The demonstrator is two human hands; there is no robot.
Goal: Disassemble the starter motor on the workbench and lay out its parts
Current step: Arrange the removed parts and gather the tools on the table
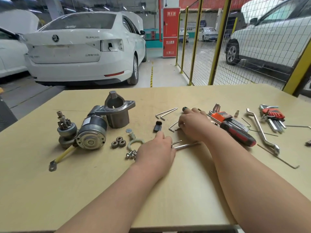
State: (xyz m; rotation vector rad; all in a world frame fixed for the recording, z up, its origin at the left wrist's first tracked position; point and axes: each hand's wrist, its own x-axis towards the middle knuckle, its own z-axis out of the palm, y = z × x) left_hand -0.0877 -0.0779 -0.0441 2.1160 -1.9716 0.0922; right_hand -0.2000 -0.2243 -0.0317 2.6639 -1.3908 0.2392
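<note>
The left hand (156,148) lies knuckles up on the tabletop (101,190), its fingers curled round the corner of a bent hex key (188,146) whose long arm points right. The right hand (193,125) is palm down just beyond it, fingers bent onto the wood by a small key (173,126) and a green-tipped tool (184,108); whether it is pinching anything I cannot tell.

Just above the left hand's forefinger is a black rubber piece (157,126). To the left of that hand are a cluster of bolts (131,154), a pale fork lever (134,142), a round disc (129,130) and three small gears (118,142) touching one another.

The starter motor is already apart at the left of the tabletop. The motor body (91,132) lies on its side with its end cap toward the camera. The nose housing (117,111) stands upright behind it, and the pinion drive (66,128) stands just to its left. A yellow cable (64,154) runs from the body down to a metal lug (52,165).

Two loose keys (165,112) lie beyond the right hand. To the right are an orange key set (223,115), a red and black screwdriver (239,133), a long wrench (262,132) and a red key set (272,115)
</note>
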